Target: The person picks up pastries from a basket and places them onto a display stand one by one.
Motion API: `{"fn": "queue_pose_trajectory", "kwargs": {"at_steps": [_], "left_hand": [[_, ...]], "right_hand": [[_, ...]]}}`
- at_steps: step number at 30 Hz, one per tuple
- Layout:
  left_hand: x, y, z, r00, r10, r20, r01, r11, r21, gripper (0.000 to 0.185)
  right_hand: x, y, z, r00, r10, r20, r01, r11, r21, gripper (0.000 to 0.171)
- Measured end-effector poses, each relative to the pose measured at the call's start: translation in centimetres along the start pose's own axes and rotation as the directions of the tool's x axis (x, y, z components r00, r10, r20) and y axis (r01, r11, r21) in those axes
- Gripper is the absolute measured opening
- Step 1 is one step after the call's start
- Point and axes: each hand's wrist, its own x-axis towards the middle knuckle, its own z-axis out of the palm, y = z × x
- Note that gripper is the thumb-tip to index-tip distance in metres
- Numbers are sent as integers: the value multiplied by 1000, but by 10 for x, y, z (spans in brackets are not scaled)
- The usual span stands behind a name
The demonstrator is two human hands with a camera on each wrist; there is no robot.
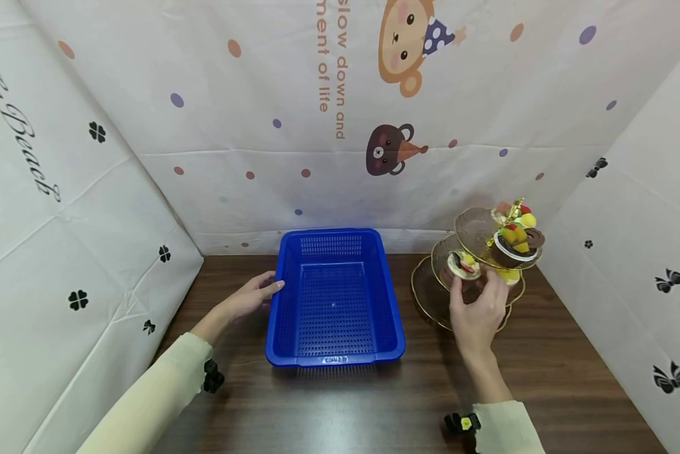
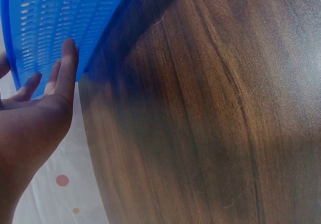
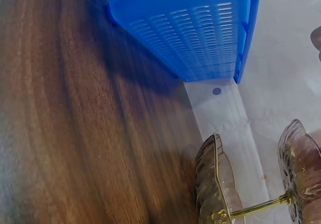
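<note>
A blue plastic basket [image 1: 334, 296] stands on the dark wooden table [image 1: 566, 372]. My left hand [image 1: 268, 289] lies at its left rim with straight fingers touching the wall, as the left wrist view shows for the hand [image 2: 55, 83] and basket [image 2: 60, 23]. On the right stands a three-tiered glass dessert stand [image 1: 425, 296] with gold rims. My right hand [image 1: 476, 287] reaches up to its middle tier, thumb just below a small cake [image 1: 463, 265]. I cannot tell whether the fingers grip anything. Another fruit-topped cake [image 1: 515, 243] sits on the top tier.
Printed white cloth walls [image 1: 317, 157] enclose the table on the left, back and right. The right wrist view shows the basket [image 3: 190, 28], two glass tiers [image 3: 215, 184] and the stand's gold stem [image 3: 256, 209], not the hand.
</note>
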Motion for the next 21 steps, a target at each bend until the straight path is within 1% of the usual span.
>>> {"fn": "queue_pose_trajectory", "kwargs": {"at_steps": [3,7,12,16,18,21], "left_hand": [[0,1,-1,1000,4,4,-4,1000,-9,64],[0,2,-3,1000,7,4,-7,1000,-9,61],[-4,3,-6,1000,0,-8,0,1000,2,61],[-6,8,-8,999,-5,-36,7,999,32,63],[-6,11,-8,998,-1,-56,4,998,56,63],[-7,17,-9,995,23,-94,-14,995,100,63]], "right_hand": [[-1,-1,-1,1000,-26,-6,26,1000,18,45],[-4,-3,1,997,-83,2,82,995,60,44],[-7,-14,3,988,-152,-1,151,983,103,45],[-5,-24,2,986,-166,9,164,979,120,43],[-3,-28,2,985,-172,32,166,977,134,41],[1,-35,3,977,-201,77,187,969,163,40]]}}
